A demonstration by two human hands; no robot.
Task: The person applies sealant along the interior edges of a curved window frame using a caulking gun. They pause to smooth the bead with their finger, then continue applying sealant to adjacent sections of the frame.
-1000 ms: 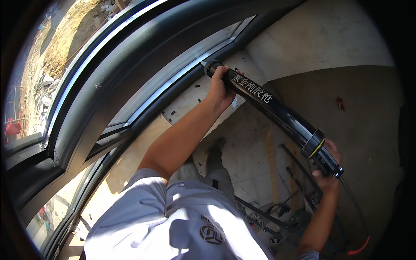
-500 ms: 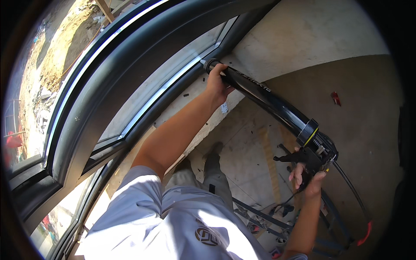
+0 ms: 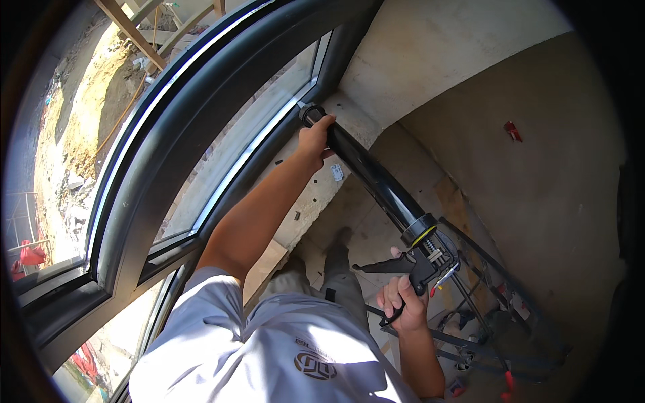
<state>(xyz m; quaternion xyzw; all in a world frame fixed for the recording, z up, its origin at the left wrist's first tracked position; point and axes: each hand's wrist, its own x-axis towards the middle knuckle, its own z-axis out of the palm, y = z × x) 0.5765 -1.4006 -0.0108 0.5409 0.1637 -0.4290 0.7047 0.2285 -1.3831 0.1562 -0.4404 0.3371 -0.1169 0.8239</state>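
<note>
Swinging caulking gun [image 3: 374,177] inward.

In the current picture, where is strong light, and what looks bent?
Head view: bright sun on the outdoor ground and parts of the pale shirt; head view: a soft glint along the black caulking gun; head view: the window frame bows strongly, probably from fisheye distortion.

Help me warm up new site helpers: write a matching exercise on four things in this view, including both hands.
1. left hand
2. right hand
3. shirt
4. window frame

A. pale, with a round emblem
B. on the rear handle of the caulking gun
C. dark, beside glass
D. around the black tube, near its nozzle

Pairs: 1-D, 2-B, 3-A, 4-C.
</note>
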